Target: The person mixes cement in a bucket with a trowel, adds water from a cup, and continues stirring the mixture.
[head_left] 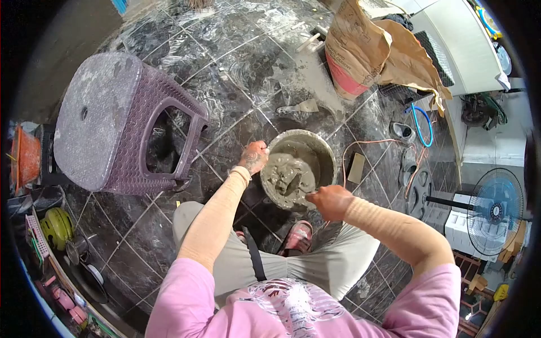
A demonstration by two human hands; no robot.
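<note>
A round bucket [329, 152] of wet grey cement mix stands on the tiled floor in front of my feet. My left hand [255, 157] is closed on the bucket's left rim. At the lower right rim my right hand [329, 203] is wrapped round the handle of a trowel [293, 184], whose blade is partly sunk in the mix. The handle is mostly hidden by my fingers. Beyond the bucket a dusty scraper [298, 107] lies flat on the floor.
A purple plastic stool [96, 121] stands at the left. An open paper cement bag [355, 50] is at the upper right. Right of the bucket are a small flat block [356, 167], an orange cord [369, 141], a blue hose [416, 121] and a fan [496, 210].
</note>
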